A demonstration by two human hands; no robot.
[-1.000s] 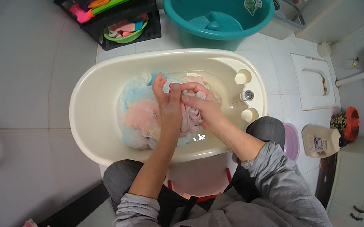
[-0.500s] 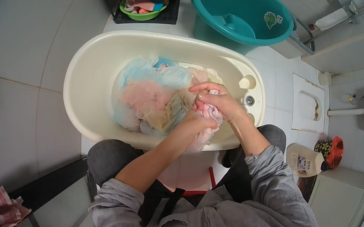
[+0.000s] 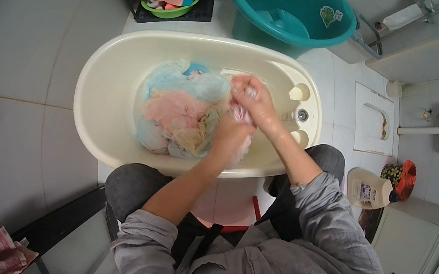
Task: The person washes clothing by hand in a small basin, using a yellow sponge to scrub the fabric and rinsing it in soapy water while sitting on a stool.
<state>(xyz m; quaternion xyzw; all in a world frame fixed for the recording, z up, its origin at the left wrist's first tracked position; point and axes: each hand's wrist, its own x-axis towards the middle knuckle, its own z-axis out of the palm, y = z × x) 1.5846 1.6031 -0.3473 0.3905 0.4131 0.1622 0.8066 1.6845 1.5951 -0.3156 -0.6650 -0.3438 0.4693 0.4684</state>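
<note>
A twisted, wet whitish-pink cloth (image 3: 239, 114) is gripped between both hands over the right half of a cream tub (image 3: 106, 101). My left hand (image 3: 227, 138) is closed around its lower part, and some of the cloth hangs below the fist. Higher up and to the right, my right hand (image 3: 258, 105) is wrapped round the upper part. To the left of the hands, a heap of wet laundry (image 3: 174, 109) in pale blue, pink and beige lies on the tub's bottom. The fingers hide much of the held cloth.
Behind the tub stand a teal basin (image 3: 297, 45) at right and a black rack (image 3: 204, 12) holding a green bowl (image 3: 171, 13). A squat toilet (image 3: 370, 117) and a beige plastic jug (image 3: 366, 189) are at right. Pink towels (image 3: 5, 260) hang at lower left.
My right hand has moved up and away from the left one, and my left hand slightly down. The cloth between them now shows stretched and twisted.
</note>
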